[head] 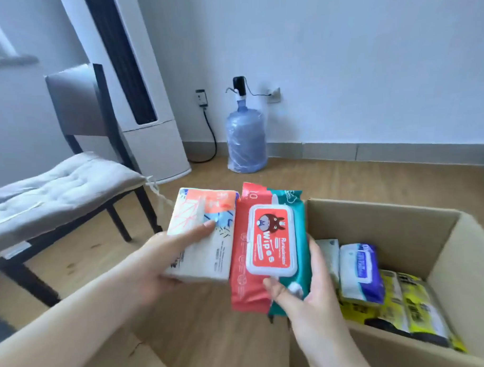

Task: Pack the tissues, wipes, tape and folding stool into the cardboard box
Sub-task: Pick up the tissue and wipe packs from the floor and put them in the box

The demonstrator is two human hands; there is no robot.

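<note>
Left hand (158, 261) clamped on tissue pack (203, 234), right hand (299, 288) pinching wipes pack (267, 245) by its near end, both held left of cardboard box (384, 214); risk: slick wipes slipping floorward before clearing the rim.

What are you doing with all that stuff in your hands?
A person is packing things into a cardboard box on the floor. The left hand holds a pack of tissues, and the right hand holds a red pack of wipes with a green pack behind it. All three are just left of the open box, not in it yet. Inside already lie a white and purple pack and some yellow packs.
</note>
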